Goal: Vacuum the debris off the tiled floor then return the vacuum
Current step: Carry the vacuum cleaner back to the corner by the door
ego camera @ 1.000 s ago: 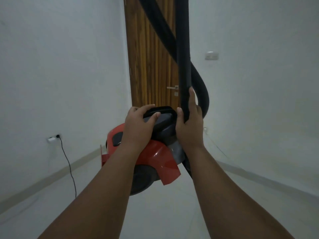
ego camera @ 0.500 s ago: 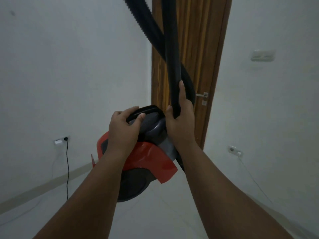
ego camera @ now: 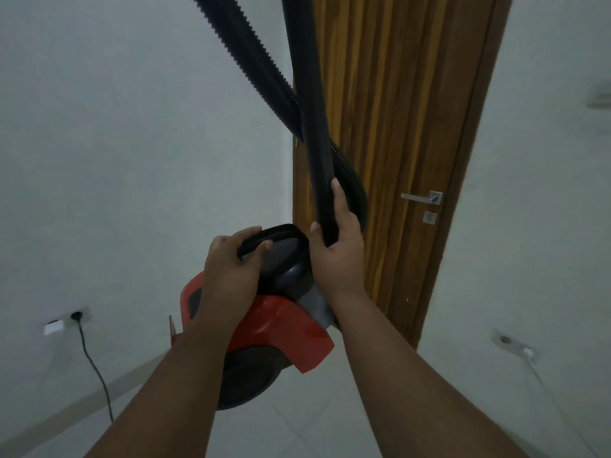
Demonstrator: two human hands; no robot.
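Note:
A red and black canister vacuum [ego camera: 281, 320] hangs in the air in front of me, lifted off the tiled floor [ego camera: 297, 431]. My left hand [ego camera: 231, 272] grips its black carry handle [ego camera: 281, 234] from above. My right hand [ego camera: 337, 252] is wrapped around the smooth black wand [ego camera: 310, 110], which rises out of the top of the frame. The ribbed black hose [ego camera: 244, 51] crosses behind the wand and loops down beside my right hand. No debris shows on the visible floor.
A closed wooden door [ego camera: 390, 127] with a metal lever handle [ego camera: 425, 197] stands straight ahead. White walls close in on both sides. A wall socket [ego camera: 71, 317] with a black cord sits low left; another socket [ego camera: 510, 343] with a white cable sits low right.
The view has swung left, so the door now sits further right and the right-hand socket has come into sight. Both hands keep the same hold on handle and wand.

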